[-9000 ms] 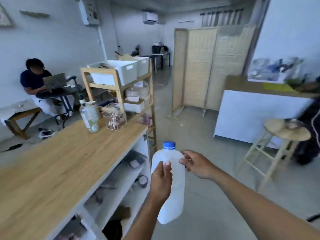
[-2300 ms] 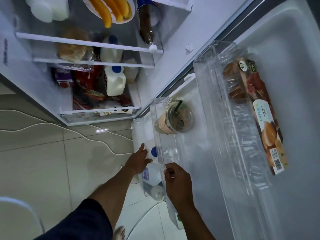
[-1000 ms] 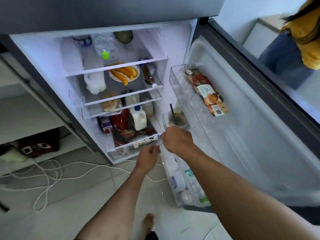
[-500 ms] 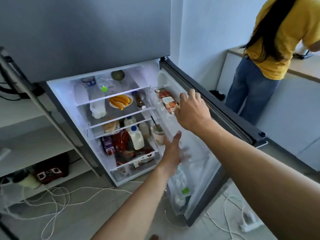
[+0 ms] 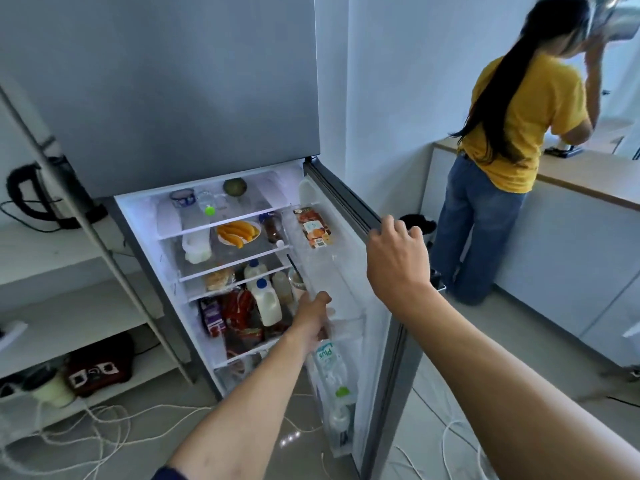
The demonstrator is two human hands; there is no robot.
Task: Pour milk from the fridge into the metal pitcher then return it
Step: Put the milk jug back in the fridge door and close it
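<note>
The fridge (image 5: 207, 98) has its lower door (image 5: 356, 271) swung open to the right. My right hand (image 5: 394, 258) has its fingers curled over the door's top edge. My left hand (image 5: 311, 317) reaches low and rests against the clear door shelf (image 5: 349, 322), holding nothing. Below that hand, the bottom door bin holds several bottles; one carries a "Plus" label (image 5: 326, 355), and I cannot tell which is the milk I carried. Two blue-capped milk jugs (image 5: 266, 303) stand on an inner shelf. The metal pitcher is not in sight.
A person in a yellow shirt (image 5: 519, 126) stands at a counter (image 5: 588, 174) right of the door, holding something shiny. White cables (image 5: 86, 427) trail over the floor. A white shelf unit (image 5: 52, 254) with a black kettle (image 5: 45, 188) stands left of the fridge.
The milk bottle I carried is out of my hands. In the last second I rose from crouching at the bottom door bin. My right hand moved up onto the door's top edge.
</note>
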